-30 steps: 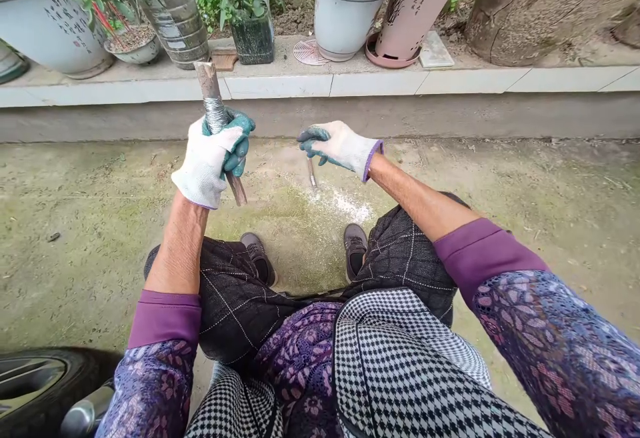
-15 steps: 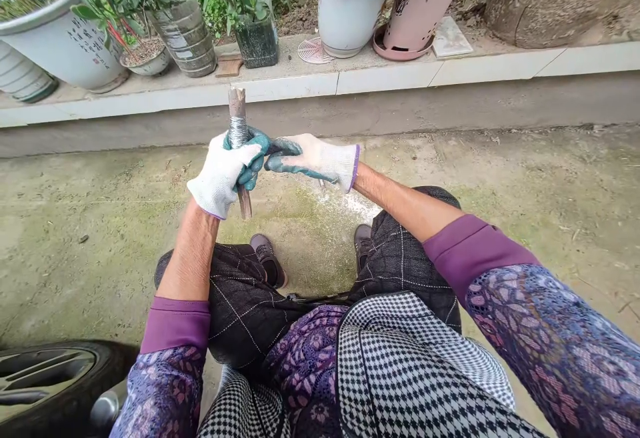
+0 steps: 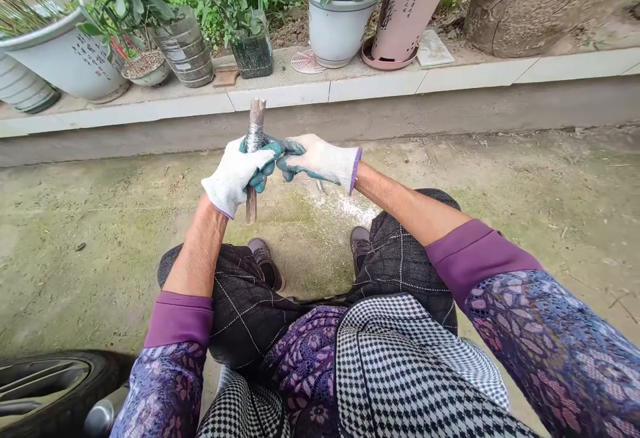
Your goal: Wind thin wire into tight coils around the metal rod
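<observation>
In a white and green work glove, my left hand (image 3: 235,175) is closed around a short wooden stick (image 3: 257,111), which stands nearly upright in front of me. Silvery wire (image 3: 255,137) is wound in many tight turns around the stick just above my fingers. My right hand (image 3: 320,158), gloved the same way, is closed with its fingertips touching the fingers of my left hand. Whatever its fingers grip is hidden by the gloves.
Potted plants, including a white pot (image 3: 337,31) and a pink pot (image 3: 400,25), line a tiled ledge (image 3: 280,97) ahead. White powder (image 3: 355,208) lies on the concrete between my feet. A car wheel (image 3: 65,391) is at lower left.
My left hand and the stick have moved to the right, toward my right hand, and the stick stands straighter. The view has shifted slightly.
</observation>
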`<state>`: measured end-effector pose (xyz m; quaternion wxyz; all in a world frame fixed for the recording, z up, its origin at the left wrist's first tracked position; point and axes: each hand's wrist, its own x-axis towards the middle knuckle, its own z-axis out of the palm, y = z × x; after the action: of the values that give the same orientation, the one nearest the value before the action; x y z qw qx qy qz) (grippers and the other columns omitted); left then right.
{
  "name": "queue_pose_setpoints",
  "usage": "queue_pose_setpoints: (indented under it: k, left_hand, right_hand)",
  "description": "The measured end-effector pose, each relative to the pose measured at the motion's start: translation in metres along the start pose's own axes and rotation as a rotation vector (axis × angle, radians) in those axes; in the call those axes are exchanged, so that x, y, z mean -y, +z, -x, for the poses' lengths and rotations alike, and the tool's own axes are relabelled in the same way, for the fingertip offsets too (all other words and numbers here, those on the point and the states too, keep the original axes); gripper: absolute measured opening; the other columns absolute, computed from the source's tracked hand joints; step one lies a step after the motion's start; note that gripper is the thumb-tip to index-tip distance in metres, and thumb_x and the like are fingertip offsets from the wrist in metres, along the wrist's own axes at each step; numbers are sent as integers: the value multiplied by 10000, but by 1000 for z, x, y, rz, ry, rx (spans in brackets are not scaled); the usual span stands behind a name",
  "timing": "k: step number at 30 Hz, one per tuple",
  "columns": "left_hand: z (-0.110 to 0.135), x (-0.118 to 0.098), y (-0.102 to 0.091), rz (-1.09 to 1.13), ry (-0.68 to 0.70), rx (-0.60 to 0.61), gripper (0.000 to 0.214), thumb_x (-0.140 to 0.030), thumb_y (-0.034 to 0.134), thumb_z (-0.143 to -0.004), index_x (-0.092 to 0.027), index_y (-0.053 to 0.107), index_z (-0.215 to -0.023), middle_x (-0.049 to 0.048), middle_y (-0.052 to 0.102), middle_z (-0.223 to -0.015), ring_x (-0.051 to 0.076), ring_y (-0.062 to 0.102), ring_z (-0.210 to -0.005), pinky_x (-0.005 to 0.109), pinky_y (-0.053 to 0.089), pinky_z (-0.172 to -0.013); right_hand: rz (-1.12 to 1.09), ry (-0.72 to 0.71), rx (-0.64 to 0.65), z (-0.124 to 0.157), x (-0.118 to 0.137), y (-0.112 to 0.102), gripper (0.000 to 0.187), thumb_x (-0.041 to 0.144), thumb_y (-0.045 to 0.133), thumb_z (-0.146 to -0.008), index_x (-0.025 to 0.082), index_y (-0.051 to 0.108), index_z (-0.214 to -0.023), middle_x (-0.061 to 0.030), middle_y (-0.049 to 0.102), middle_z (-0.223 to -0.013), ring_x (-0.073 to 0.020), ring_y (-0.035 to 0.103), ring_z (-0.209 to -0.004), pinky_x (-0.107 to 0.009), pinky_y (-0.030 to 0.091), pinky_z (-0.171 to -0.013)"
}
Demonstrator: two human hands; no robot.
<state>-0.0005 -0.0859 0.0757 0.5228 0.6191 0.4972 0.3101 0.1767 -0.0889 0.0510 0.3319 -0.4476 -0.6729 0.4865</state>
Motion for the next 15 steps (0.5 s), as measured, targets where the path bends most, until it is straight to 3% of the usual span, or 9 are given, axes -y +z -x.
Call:
queue_pose_setpoints:
  k: [3,7,12,15]
  left_hand:
    - [-7,1,-5,97,13,-16,242,-361,664,-823,-202,625,-1001,-98,378,-541,53,245,-384,218,274,-362]
    - [-19,6,-19,221,-14,-21,272,-358,641,-856,-216,630,-1087,-116,311,-533,58,179,-388,209,271,-361]
    - [-22,14,-25,197,-42,6,283,-327,660,-808,-205,650,-1063,-113,321,-525,59,177,-388,212,263,-359]
    - [-22,20,-20,35,-32,-5,302,-246,668,-740,-186,681,-1035,-93,387,-535,59,237,-394,212,267,-371]
  right_hand:
    - [-82,26,-32,5,0,5,93,183,569,-900,143,649,-876,65,452,-539,-80,433,-505,-198,450,-469]
    - [5,45,-47,16,0,4,160,225,556,-921,129,684,-925,57,449,-552,-73,379,-480,-207,352,-420]
    - [270,-2,-36,27,0,-1,182,232,539,-931,141,694,-900,14,564,-653,-104,470,-594,-254,378,-563]
    - [477,-88,-31,35,4,-5,181,237,535,-943,157,689,-892,-20,658,-776,-136,529,-695,-281,386,-670]
